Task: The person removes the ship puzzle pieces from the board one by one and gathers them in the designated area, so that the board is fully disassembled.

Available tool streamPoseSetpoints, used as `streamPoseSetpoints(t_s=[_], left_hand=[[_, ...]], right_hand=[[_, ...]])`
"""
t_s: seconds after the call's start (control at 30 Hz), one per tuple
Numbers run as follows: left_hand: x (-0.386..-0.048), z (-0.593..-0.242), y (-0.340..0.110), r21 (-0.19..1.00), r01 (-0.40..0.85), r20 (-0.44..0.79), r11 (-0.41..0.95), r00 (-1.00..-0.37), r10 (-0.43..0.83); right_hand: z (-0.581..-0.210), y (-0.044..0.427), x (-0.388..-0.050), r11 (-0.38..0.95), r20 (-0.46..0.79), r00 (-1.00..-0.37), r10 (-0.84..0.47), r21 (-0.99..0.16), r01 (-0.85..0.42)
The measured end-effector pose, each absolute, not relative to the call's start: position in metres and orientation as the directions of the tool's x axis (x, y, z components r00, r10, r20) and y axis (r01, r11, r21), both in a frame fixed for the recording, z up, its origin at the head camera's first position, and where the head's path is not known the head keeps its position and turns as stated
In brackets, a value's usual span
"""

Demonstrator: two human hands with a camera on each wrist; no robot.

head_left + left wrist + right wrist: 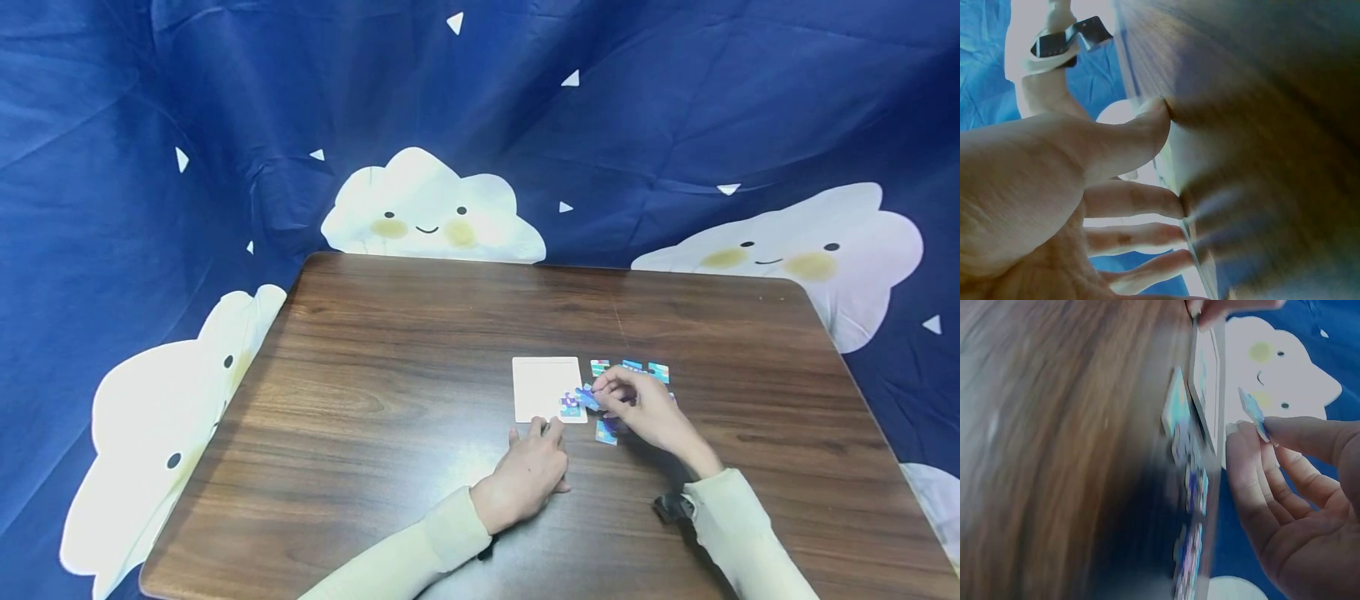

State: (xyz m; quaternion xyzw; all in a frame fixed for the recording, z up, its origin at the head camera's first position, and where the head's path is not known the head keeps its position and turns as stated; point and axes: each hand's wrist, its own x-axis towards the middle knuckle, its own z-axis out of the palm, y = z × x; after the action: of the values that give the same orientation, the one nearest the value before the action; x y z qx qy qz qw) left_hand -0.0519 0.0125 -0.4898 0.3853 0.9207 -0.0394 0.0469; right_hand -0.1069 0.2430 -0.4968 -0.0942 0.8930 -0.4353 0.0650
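Observation:
Between thumb and fingertips, my right hand [651, 408] pinches a blue and purple jigsaw puzzle piece [587, 397], held just above the right side of a square white puzzle board [538, 385]. The right wrist view shows the same piece [1252, 412] raised off the table. In the board's lower right corner lies a blue and purple patch of puzzle [571, 408]. My left hand [525, 471] rests at the board's near edge, fingertips touching the edge or table there; its fingers look nearly straight in the left wrist view, with nothing in the palm.
Loose puzzle pieces lie right of the board: one near its lower right corner [606, 432], several behind my right hand, such as a blue one [658, 372] partly covered. The brown wooden table [375, 333] ends at a blue cloud-print curtain [600, 142].

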Motion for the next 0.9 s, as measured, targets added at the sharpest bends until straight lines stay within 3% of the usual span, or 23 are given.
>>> streamPoseSetpoints(t_s=[0.9], left_hand=[[-0.050,-0.492,0.010,-0.016,0.718,-0.113,0.696,-0.693,0.712]], right_hand=[[-0.498,0.293,-0.065,0.667,-0.119,-0.987,-0.110,-0.745,0.016]])
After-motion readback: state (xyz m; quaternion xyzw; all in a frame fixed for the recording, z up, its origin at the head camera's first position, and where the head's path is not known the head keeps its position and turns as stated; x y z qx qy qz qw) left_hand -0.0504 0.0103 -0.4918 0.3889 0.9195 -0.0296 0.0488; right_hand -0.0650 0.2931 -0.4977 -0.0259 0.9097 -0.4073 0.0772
